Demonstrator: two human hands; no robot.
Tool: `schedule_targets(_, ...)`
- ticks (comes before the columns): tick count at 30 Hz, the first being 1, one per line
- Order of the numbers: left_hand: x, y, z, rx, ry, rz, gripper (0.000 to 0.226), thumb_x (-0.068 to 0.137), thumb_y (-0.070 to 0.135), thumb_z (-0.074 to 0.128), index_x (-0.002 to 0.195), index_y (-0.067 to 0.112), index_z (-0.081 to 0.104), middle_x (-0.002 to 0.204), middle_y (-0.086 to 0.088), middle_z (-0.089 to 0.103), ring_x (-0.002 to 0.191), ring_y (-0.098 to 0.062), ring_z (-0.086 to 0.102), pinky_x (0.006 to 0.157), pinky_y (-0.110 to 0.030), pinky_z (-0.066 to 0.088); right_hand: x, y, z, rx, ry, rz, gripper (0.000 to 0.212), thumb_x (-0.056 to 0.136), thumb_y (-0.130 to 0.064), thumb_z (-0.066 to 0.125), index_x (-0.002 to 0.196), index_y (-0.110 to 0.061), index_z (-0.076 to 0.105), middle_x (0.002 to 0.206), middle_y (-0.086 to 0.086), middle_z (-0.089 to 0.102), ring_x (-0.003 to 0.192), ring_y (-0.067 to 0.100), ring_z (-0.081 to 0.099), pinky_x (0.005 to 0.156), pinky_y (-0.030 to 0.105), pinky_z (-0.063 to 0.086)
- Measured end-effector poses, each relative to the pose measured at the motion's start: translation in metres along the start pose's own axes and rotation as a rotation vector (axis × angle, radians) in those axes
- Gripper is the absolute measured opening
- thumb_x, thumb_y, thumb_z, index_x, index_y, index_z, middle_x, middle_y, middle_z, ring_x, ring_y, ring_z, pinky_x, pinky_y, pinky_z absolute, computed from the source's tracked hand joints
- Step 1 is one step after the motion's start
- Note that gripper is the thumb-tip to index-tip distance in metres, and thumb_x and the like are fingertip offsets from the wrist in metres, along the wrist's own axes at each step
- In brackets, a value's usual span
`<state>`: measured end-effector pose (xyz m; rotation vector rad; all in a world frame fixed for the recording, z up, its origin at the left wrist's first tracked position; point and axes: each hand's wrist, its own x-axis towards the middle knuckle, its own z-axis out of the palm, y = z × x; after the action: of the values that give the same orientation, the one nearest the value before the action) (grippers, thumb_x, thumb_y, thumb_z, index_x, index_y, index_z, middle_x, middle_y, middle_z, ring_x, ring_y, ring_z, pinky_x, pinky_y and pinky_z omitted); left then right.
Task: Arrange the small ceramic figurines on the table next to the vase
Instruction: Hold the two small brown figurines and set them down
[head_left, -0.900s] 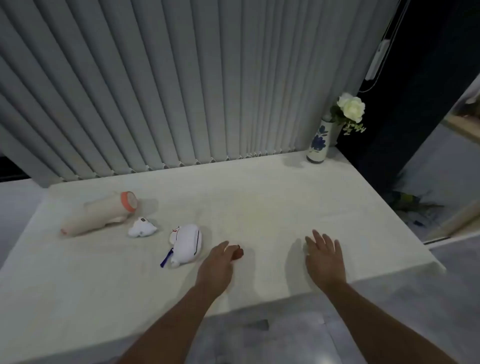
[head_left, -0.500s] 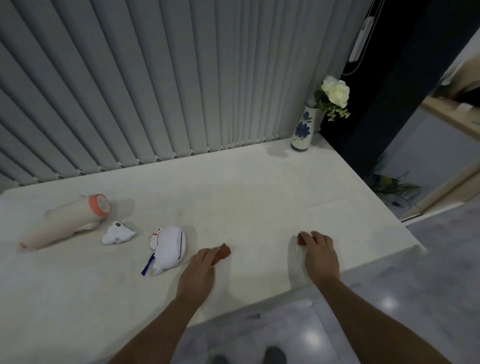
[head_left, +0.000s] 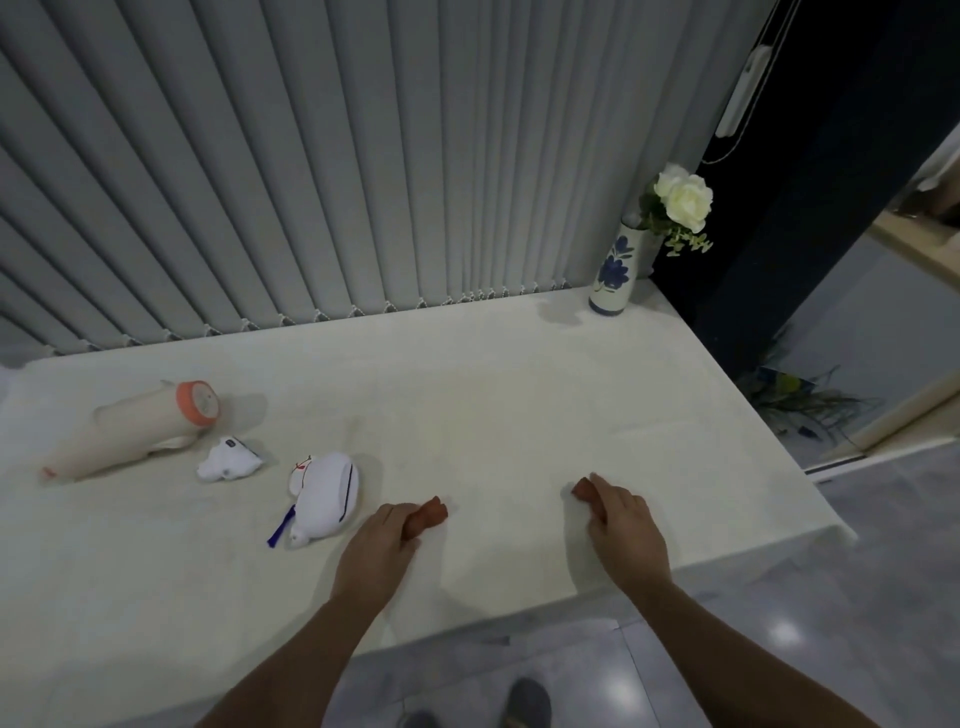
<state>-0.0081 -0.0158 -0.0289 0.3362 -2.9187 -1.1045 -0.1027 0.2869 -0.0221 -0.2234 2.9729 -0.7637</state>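
My left hand (head_left: 375, 553) is closed around a small reddish-brown figurine (head_left: 429, 512) near the table's front edge; its tip pokes out past my fingers. My right hand (head_left: 625, 530) grips a second small reddish-brown figurine (head_left: 584, 489), mostly hidden under the fingers. A white figurine with dark lines and a blue tail (head_left: 324, 493) lies just left of my left hand. A smaller white figurine (head_left: 227, 460) lies further left. The white vase with blue flowers (head_left: 614, 275) holds a white rose at the far right corner of the table (head_left: 493, 395).
A long beige object with an orange cap (head_left: 135, 428) lies on its side at the left. Grey vertical blinds (head_left: 363, 156) hang behind the table. The table's right edge drops to a grey floor, with a plant (head_left: 795, 395) beside a dark wall. My shoes show below.
My right hand went from flat and open on the table to closed on a small reddish figurine. My left hand kept its grip on its figurine. The view shifted a little.
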Motion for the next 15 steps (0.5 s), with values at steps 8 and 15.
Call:
schedule_targets(8,-0.013,0.013,0.009,-0.003,0.13,-0.016,0.039,0.08,-0.002,0.059,0.115,0.016,0.059,0.109,-0.002,0.062,0.099,-0.02,0.059,0.083,-0.029,0.046,0.001,-0.02,0.013,0.209,-0.009,0.006,0.022,0.08,-0.009,0.059,0.101,-0.014,0.061,0.089,0.001,0.064,0.084,0.022,0.058,0.068,0.027,0.043)
schedule_targets(15,-0.014,0.021,0.018,0.102,0.218,0.038,0.042,0.083,0.02,0.045,0.123,0.015,0.058,0.11,-0.009,0.062,0.094,-0.029,0.057,0.084,-0.036,0.049,0.0,-0.032,0.009,0.174,0.016,-0.082,0.018,0.081,-0.015,0.061,0.097,-0.02,0.067,0.099,-0.006,0.065,0.094,0.016,0.054,0.069,0.025,0.046)
